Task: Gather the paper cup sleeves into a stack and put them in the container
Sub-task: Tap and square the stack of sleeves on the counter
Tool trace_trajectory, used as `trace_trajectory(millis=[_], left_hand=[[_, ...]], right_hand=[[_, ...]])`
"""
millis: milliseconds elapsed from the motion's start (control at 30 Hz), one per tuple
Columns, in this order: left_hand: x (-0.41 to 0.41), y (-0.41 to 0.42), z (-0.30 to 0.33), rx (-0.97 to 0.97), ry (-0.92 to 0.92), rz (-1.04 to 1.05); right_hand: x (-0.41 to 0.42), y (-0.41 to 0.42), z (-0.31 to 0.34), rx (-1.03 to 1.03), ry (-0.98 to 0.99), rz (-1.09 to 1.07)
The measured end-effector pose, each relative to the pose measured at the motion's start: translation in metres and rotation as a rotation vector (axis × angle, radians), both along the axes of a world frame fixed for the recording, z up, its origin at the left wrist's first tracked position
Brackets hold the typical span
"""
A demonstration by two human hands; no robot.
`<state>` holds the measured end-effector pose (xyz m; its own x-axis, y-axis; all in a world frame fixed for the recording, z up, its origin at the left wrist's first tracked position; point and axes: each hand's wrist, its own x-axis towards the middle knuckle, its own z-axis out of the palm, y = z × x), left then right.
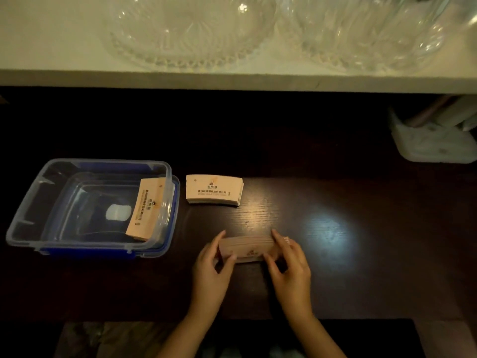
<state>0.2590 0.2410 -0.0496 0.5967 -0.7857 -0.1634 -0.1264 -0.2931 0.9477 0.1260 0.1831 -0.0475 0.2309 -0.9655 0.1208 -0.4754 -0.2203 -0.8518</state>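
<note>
I am holding a bundle of sleeves on the dark table, pressing it between both my hands. My left hand is gripping its left end, thumb on the near edge and fingers curling over the far side; my right hand is gripping the right end the same way. My fingers are covering both ends of the bundle, so I cannot make out how many sleeves are in it, and its print is showing only as a small dark mark near the middle.

A second stack of sleeves is lying just beyond my hands, apart from them, with printed text facing up. To my left, the clear container is sitting on a blue lid that is peeking out along its near and right edges. More sleeves are leaning inside it against the right wall, blurred through the plastic. A pale oval shape is showing at the bottom; I cannot tell what it is.

The lighting is dim. At the far right a pale box is sitting half in shadow and is cut off by the frame. On the white shelf above, two glass bowls are standing, their tops cut off.
</note>
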Motion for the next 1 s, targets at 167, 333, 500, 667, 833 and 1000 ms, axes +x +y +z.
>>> trace_trajectory(millis=[167,333,500,667,833,1000], left_hand=[[0.043,-0.041,0.023,0.032,-0.018,0.145],[0.067,-0.074,0.038,0.098,-0.264,0.163],[0.067,-0.086,0.034,0.202,-0.263,0.176],[0.072,-0.085,0.026,0.245,-0.309,0.146],[0.071,-0.088,0.021,0.417,-0.437,0.143],[0.071,-0.094,0.021,0.345,-0.286,0.138]], right_hand=[[0.045,-0.056,0.026,0.291,-0.04,0.014],[0.08,-0.094,0.03,0.324,0.024,0.066],[0.088,-0.101,0.017,0.42,-0.024,0.07],[0.095,-0.1,0.007,0.511,0.026,0.085],[0.097,-0.106,0.007,0.544,0.039,0.1],[0.097,-0.119,0.009,0.608,0.075,0.124]])
